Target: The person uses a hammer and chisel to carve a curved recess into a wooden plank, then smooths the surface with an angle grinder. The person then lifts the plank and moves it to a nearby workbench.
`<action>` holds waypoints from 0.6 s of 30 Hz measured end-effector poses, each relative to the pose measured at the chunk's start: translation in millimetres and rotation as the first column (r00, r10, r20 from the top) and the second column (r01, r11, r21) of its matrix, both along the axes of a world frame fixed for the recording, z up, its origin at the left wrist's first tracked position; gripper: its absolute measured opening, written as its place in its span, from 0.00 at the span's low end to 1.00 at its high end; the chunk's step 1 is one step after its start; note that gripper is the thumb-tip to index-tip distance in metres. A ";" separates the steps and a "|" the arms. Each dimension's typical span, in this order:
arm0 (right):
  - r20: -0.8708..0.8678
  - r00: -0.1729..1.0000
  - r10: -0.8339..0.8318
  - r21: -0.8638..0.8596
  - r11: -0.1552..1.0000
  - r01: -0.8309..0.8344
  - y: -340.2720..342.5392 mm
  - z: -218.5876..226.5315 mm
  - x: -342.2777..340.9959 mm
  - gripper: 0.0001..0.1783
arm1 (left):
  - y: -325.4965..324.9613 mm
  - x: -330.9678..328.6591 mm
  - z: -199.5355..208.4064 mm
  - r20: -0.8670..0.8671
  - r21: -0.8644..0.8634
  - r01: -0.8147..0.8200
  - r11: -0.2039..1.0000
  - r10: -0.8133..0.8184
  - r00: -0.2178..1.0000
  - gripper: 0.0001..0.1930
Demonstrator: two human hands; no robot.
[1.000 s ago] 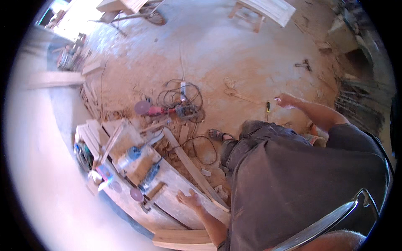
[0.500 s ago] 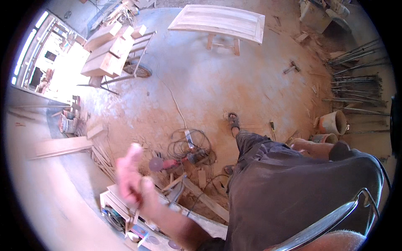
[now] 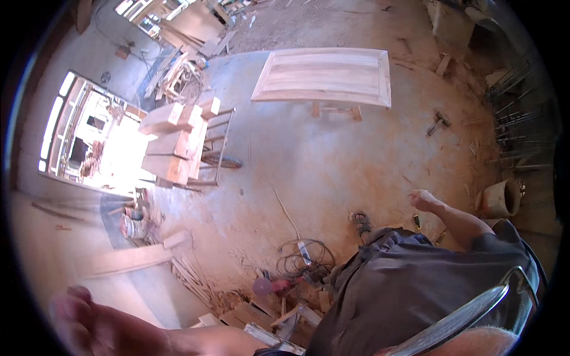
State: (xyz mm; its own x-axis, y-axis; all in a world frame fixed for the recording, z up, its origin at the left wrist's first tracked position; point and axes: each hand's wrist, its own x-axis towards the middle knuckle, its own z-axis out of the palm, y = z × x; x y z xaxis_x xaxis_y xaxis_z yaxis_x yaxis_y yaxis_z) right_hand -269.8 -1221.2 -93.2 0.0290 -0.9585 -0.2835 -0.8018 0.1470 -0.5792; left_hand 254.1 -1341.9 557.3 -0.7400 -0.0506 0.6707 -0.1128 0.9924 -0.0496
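My left hand (image 3: 83, 323) is raised at the lower left, over the wall side. It is blurred, so its finger pose is unclear; nothing shows in it. Closest to it are pale boards (image 3: 127, 261) on the floor. My right hand (image 3: 425, 202) hangs over the dusty floor ahead of my dark shirt, with fingers loosely bent and nothing seen in them. Beneath and beside it lies a small tool with a dark and yellow handle (image 3: 417, 222). On the floor between my arms are a reddish angle grinder (image 3: 279, 286), a white power strip (image 3: 304, 253) and coiled black cable.
A pale wooden panel door (image 3: 323, 76) rests on a low trestle ahead. Thick timber beams (image 3: 175, 157) load a wheeled cart at the left. A hammer (image 3: 438, 123) lies right of the door. At the right stand a bucket (image 3: 500, 199) and metal rods (image 3: 513, 121). Scrap wood lies near my feet.
My left hand has swung down and left, toward the rim. My right hand has come forward from beside my body. The view has tilted up, so the door and cart sit lower.
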 end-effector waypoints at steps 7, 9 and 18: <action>-0.203 0.926 -0.318 0.011 0.945 0.327 60.4 -46.5 -90.0 0.08 | -62.7 -49.0 -19.4 -0.636 0.134 0.021 0.991 0.070 0.768 0.21; -0.124 0.917 -0.380 0.110 0.913 0.393 106.3 -69.1 -97.0 0.06 | -87.8 -70.5 -18.3 -0.572 0.074 0.096 0.993 -0.036 0.819 0.21; -0.212 0.889 -0.405 0.248 0.858 0.450 233.1 -59.4 -34.0 0.08 | -206.2 -193.6 -19.5 -0.127 -0.166 0.486 0.858 -0.507 0.852 0.24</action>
